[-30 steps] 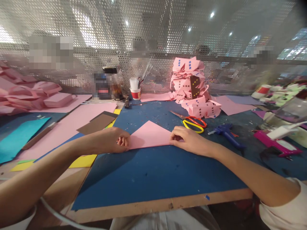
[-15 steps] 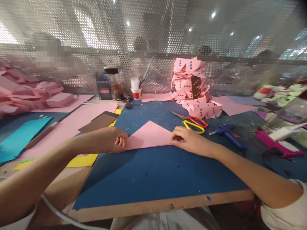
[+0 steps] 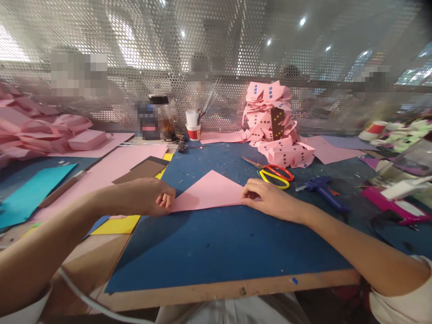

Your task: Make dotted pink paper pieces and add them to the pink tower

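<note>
A pink paper [image 3: 209,191], folded into a triangle with its point away from me, lies on the blue mat [image 3: 216,247]. Its left corner is under the closed fingers of my left hand [image 3: 157,197]. At the right corner, my right hand [image 3: 261,198] has its fingertips pinched on the folded edge. The fold between both hands runs nearly straight along the near side. Scissors [image 3: 274,174] with red and yellow handles lie just beyond my right hand.
Pink dotted paper pieces [image 3: 270,121] are stacked at the back. A blue glue gun [image 3: 326,191] and a magenta tool [image 3: 393,204] lie right. Brown paper [image 3: 140,172] and a turquoise sheet [image 3: 35,193] are left. A cup [image 3: 193,132] stands near the perforated screen.
My left hand has slid a little to the left along the folded edge, showing more of the paper's left corner. My right hand stays at the right corner.
</note>
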Motion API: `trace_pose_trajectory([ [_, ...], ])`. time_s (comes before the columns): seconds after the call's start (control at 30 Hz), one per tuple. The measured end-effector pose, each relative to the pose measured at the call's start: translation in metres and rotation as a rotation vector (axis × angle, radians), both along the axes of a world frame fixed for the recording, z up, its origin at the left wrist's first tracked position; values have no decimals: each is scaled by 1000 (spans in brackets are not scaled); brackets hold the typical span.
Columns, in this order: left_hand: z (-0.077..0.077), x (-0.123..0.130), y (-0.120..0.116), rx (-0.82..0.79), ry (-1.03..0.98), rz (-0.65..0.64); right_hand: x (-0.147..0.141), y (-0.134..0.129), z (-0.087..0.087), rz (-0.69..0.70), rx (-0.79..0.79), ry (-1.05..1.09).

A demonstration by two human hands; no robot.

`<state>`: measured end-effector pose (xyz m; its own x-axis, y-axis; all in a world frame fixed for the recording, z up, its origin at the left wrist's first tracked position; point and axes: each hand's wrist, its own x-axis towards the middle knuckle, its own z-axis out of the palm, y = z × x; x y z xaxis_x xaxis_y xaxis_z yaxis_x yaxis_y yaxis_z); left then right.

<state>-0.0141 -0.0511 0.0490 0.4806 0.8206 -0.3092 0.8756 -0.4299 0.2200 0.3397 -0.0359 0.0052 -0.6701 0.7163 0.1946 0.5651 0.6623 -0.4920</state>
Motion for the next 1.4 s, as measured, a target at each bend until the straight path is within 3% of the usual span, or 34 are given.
trace_pose_trajectory([
  [0.43,4,-1,1,-40,47,-12,0,0,0,2,4,1],
  [0.67,17,9,-9,-69,-37,17,-2,-1,2,-13,4,-10],
  [0.8,2,28,-16,73,-237,-19,-1,-1,1,-10,9,-10],
  [1.0,-27,51,-21,239,-312,24,-1,1,-2,-11,21,-17],
  [1.4,-36,54,-18,248,-400,71,-1,0,0,-1,26,-7],
])
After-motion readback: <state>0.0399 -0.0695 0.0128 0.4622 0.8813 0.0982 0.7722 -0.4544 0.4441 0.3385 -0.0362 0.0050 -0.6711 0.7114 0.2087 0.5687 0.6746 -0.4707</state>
